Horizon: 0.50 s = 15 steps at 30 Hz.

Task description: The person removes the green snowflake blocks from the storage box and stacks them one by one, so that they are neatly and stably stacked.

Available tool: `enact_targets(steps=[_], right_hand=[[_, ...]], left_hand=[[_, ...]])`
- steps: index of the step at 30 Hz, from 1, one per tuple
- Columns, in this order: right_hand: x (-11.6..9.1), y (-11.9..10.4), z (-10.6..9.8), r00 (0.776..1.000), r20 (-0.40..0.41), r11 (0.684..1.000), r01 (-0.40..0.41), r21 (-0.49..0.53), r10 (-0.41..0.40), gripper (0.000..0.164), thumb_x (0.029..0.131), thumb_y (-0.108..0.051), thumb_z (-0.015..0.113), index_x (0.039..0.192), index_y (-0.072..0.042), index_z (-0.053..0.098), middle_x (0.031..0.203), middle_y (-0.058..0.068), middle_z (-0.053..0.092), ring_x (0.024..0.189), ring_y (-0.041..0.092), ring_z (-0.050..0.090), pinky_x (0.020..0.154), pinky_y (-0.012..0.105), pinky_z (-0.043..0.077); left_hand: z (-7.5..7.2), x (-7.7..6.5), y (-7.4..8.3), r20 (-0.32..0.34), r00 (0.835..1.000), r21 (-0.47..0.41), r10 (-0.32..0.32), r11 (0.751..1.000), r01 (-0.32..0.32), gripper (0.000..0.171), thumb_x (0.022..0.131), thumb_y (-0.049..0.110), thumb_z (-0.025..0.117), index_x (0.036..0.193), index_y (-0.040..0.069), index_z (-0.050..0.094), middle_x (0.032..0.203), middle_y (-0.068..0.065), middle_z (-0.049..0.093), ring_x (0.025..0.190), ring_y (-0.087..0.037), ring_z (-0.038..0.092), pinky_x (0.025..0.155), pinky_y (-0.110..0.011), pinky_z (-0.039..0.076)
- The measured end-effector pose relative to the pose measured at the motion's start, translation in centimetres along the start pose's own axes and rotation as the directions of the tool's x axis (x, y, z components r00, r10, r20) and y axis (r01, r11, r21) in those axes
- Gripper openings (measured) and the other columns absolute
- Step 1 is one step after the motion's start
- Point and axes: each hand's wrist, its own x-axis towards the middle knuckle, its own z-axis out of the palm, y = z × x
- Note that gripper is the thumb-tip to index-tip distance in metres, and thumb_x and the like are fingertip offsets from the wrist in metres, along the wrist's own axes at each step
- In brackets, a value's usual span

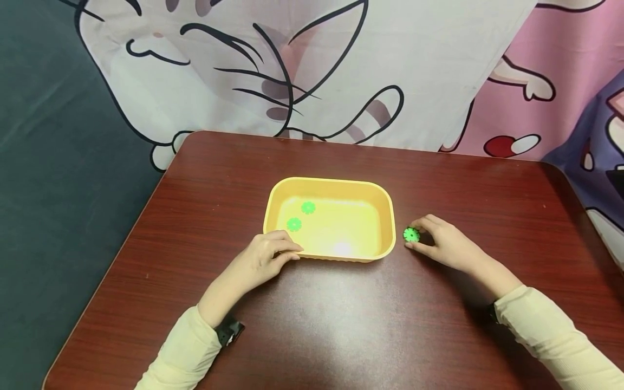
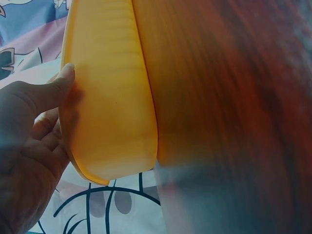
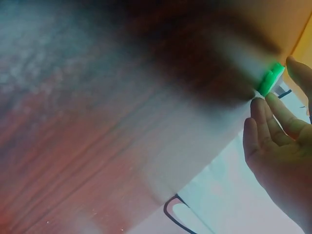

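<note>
A yellow plastic tray (image 1: 336,258) with rounded corners sits on the table. My left hand (image 1: 268,257) pinches its near left rim; in the left wrist view the thumb (image 2: 67,73) lies on the outer wall and the other fingers are partly hidden behind the rim. Just right of the tray, my right hand (image 1: 441,241) holds a green notched disc (image 1: 411,234), like a small flower-shaped building piece, between thumb and fingertips. The right wrist view shows this green disc (image 3: 272,79) edge-on, low over the table. Inside the tray lie two similar discs, one farther back (image 1: 308,207) and one nearer (image 1: 294,224).
The reddish-brown wooden table (image 1: 341,330) has rounded far corners. Behind its far edge hangs a cloth (image 1: 439,70) printed with cartoon cats. Dark grey-green floor (image 1: 63,244) shows on the left. A dark band with a small device (image 1: 230,330) is on the left wrist.
</note>
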Motion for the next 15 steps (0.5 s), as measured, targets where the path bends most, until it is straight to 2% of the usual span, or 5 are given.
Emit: enact_targets(steps=[4,9,12,15], right_hand=[[0.0,-0.2,-0.3,0.999,0.032,1.0,-0.005,0.007,0.005,0.038,0.079,-0.025,0.075,0.107,-0.004,0.062,0.096,0.005,0.059,0.09,0.019,0.058,0.079,0.041,0.049],[0.3,-0.3,-1.4,0.996,0.075,0.999,-0.04,0.027,0.038,0.044,0.082,-0.029,0.073,0.115,-0.005,0.06,0.107,0.008,0.059,0.099,0.024,0.059,0.085,0.045,0.048],[1.2,-0.5,-2.3,0.995,0.088,0.999,-0.042,0.024,0.04,0.046,0.082,-0.03,0.072,0.118,-0.004,0.059,0.11,0.01,0.059,0.104,0.027,0.057,0.087,0.048,0.046],[2.4,-0.9,-3.4,0.997,0.069,0.999,-0.025,0.022,0.024,0.046,0.08,-0.026,0.074,0.117,-0.004,0.06,0.109,0.01,0.06,0.103,0.027,0.057,0.087,0.048,0.047]], left_hand=[[-0.1,0.0,0.1,-0.005,1.0,0.005,0.005,1.0,-0.005,0.012,0.075,0.002,0.074,0.088,0.003,0.073,0.077,0.001,0.065,0.066,-0.005,0.055,0.058,-0.013,0.044],[-0.2,0.0,0.1,-0.004,0.999,0.019,0.041,0.999,-0.041,0.012,0.075,0.002,0.075,0.088,0.003,0.073,0.077,0.0,0.065,0.067,-0.006,0.057,0.06,-0.014,0.045],[-0.3,-0.1,0.0,-0.004,0.999,0.018,0.048,0.999,-0.048,0.012,0.076,0.002,0.074,0.087,0.003,0.073,0.077,0.0,0.065,0.067,-0.006,0.056,0.06,-0.014,0.045],[-0.3,-0.1,0.0,0.005,0.999,0.009,0.036,0.999,-0.036,0.012,0.076,0.002,0.074,0.088,0.003,0.073,0.078,0.001,0.064,0.067,-0.006,0.056,0.06,-0.014,0.045]])
